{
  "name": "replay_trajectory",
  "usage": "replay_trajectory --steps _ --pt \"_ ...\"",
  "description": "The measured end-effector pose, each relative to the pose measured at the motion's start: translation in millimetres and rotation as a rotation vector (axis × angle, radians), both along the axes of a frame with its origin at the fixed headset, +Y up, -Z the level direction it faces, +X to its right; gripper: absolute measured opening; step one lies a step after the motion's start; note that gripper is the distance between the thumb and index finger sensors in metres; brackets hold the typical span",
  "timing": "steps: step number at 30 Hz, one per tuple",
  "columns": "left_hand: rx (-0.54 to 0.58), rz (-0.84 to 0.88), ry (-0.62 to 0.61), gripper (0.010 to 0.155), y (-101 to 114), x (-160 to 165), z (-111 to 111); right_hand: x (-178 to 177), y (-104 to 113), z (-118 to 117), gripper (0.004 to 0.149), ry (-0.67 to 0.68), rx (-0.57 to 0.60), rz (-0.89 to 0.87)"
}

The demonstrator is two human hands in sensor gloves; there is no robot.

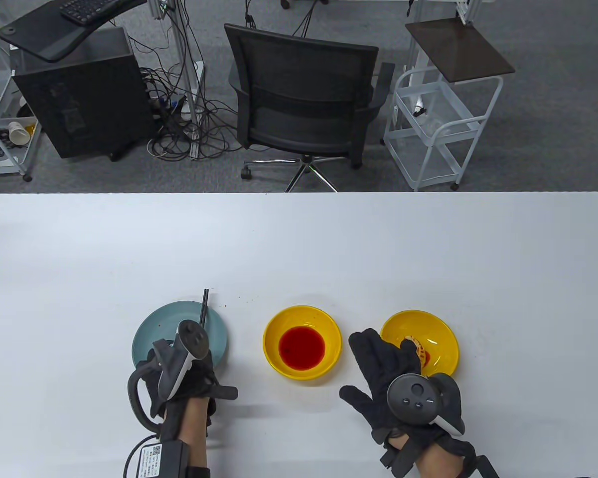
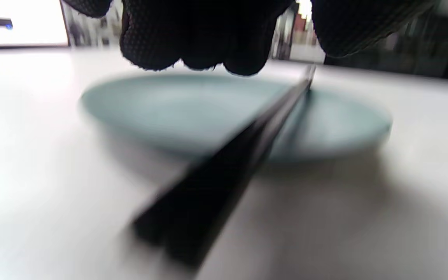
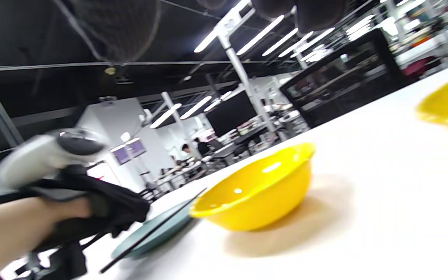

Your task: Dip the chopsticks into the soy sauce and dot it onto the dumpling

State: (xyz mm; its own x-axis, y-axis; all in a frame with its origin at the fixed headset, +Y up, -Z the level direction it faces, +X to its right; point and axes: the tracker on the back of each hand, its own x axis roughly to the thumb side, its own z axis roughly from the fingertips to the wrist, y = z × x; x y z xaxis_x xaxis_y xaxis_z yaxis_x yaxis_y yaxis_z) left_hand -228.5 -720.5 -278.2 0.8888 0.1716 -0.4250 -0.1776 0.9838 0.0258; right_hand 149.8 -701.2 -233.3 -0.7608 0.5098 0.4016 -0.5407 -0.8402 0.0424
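A pair of black chopsticks (image 1: 204, 306) lies across a teal plate (image 1: 154, 328) at the left, the near ends resting on the table. In the left wrist view the chopsticks (image 2: 247, 147) lie free on the plate (image 2: 161, 105). My left hand (image 1: 182, 371) hovers over their near part, and its fingertips (image 2: 193, 58) hang above without gripping. The middle yellow bowl (image 1: 274, 328) holds red soy sauce (image 1: 302, 347). The right yellow bowl (image 1: 418, 314) holds a dumpling (image 1: 418, 348). My right hand (image 1: 373, 358) is open with fingers spread, between the two bowls, empty.
The table's far edge (image 1: 299, 194) faces an office chair (image 1: 304, 99). A few sauce specks (image 1: 239, 298) lie on the table behind the plate. The right wrist view shows the middle bowl (image 3: 263, 194), the plate (image 3: 146, 243) and my left hand (image 3: 103, 210).
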Motion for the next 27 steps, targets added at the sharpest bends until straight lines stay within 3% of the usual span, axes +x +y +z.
replay_trajectory --steps 1,5,8,12,15,27 --pt "0.106 0.024 -0.024 0.067 9.0 1.2 4.3 4.1 -0.6 -2.1 0.085 -0.036 0.003 0.012" --pt "0.257 0.105 -0.219 0.071 23.4 17.7 13.5 18.5 -4.1 -9.9 0.086 -0.161 0.005 0.066" --pt "0.202 0.138 -0.401 0.077 21.9 39.0 14.3 26.2 -8.5 -15.6 0.090 -0.160 -0.030 0.025" --pt "0.080 0.132 -0.506 0.084 12.9 54.0 9.3 32.4 -16.8 -22.3 0.093 -0.250 -0.079 0.114" --pt "0.041 0.132 -0.524 0.087 8.6 53.4 7.4 32.1 -25.5 -26.1 0.094 -0.267 -0.135 0.150" --pt "0.009 0.133 -0.488 0.086 -0.8 45.2 4.1 18.3 -28.8 -26.1 0.091 -0.228 -0.109 0.192"
